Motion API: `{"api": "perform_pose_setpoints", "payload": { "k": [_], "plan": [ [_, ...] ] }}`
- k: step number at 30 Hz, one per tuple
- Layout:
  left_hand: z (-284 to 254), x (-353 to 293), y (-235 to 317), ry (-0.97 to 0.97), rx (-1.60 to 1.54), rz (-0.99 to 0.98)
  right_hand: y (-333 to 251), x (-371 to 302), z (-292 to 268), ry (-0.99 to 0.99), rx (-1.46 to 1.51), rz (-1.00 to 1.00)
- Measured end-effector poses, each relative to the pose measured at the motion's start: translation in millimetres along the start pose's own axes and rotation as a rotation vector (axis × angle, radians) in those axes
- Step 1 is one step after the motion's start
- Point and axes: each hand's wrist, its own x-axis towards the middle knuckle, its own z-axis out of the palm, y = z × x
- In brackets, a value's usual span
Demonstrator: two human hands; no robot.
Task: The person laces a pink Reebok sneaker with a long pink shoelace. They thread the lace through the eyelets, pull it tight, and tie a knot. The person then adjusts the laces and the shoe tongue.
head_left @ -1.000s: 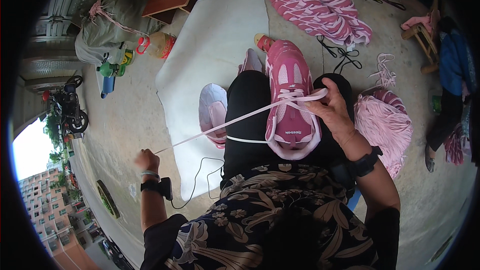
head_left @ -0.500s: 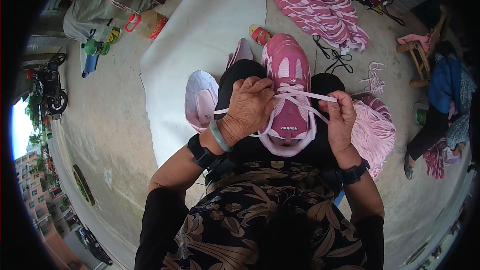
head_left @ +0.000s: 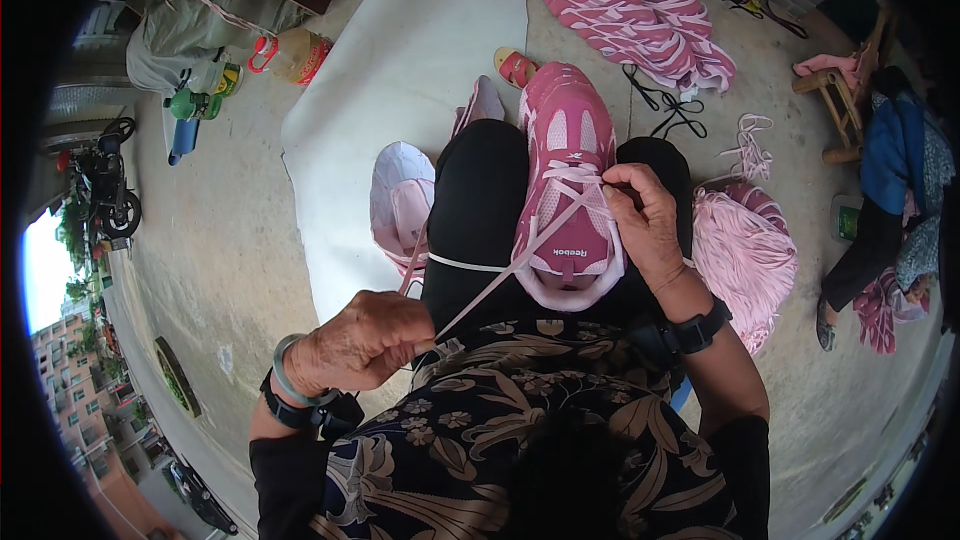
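Note:
A pink sneaker upper (head_left: pixel 566 125) lies between my knees, its collar toward me and its toe pointing away. Pink lace crosses the throat of it. My left hand (head_left: pixel 368 342), low and left of the shoe, is closed on a shoelace (head_left: pixel 510 270) that runs taut up to the eyelets. At the right eyelet edge, my right hand (head_left: pixel 645 220) pinches with thumb and forefinger at the lacing; its fingertips partly hide what they hold. A white band (head_left: pixel 465 264) stretches across my left thigh.
A second shoe upper (head_left: pixel 403 202) rests on the white sheet (head_left: pixel 400 70) to the left. Right of my knee sits a bundle of pink laces (head_left: pixel 742 260). Farther off are a pile of pink uppers (head_left: pixel 635 15), black laces (head_left: pixel 665 105), bottles (head_left: pixel 290 57) and a seated person (head_left: pixel 885 180).
My left hand has moved from the eyelets down and left, drawing the lace out taut. The right hand has shifted in from the right to the eyelet edge.

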Motion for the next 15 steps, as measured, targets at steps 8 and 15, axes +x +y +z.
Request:
{"api": "perform_pose_setpoints", "payload": {
  "k": [8, 15],
  "plan": [
    [0.1, -21.0, -29.1, 0.263, -0.470, -0.337, -17.8, -20.9, -35.3, -0.182, -0.202, -0.090],
    [-51.5, 8.1, -71.5, 0.458, -0.212, -0.294, -25.9, -7.4, -105.4, -0.153, -0.662, -0.339]
  ]
}}
